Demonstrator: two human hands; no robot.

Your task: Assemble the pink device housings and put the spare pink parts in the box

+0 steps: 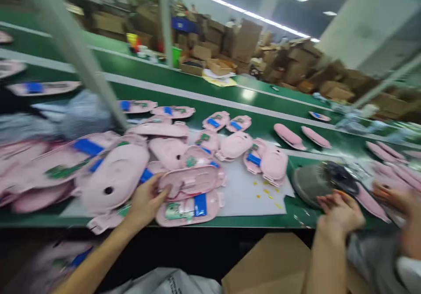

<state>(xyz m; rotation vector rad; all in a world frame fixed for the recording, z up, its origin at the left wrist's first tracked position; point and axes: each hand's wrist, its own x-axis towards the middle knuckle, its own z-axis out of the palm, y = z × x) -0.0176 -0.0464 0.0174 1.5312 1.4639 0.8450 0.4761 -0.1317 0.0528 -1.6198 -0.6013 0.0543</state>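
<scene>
the left hand [147, 203] closes on a pink oval plastic casing half [192, 179] at the near edge of the green conveyor belt [210, 90]. its thumb lies over the left rim and its fingers are tucked underneath, so the shell is pinched at that end, open side up and tilted a little toward the camera. just below, and touching it, lies a second pink casing half with a blue battery and a green circuit board [188, 208]. both sit on a white sheet [243, 193] spread over the belt, with a few small yellow bits [265, 192] scattered on its right part. a heap of more pink casing halves [112, 175] crowds the belt to the left and behind, several showing blue batteries.

the right hand [342, 211] hovers well apart from the left, at the belt's near edge, just beside a grey round dish with a dark object in it [312, 180]. its fingers are loosely bent and blurred, and i cannot tell whether they have hold of anything. further right, another hand [396, 197] reaches among long pink parts; it is too blurred to tell what it does.

a brown cardboard box [272, 263] stands below the belt between the arms. stacked cardboard boxes [250, 40] line the far side.
</scene>
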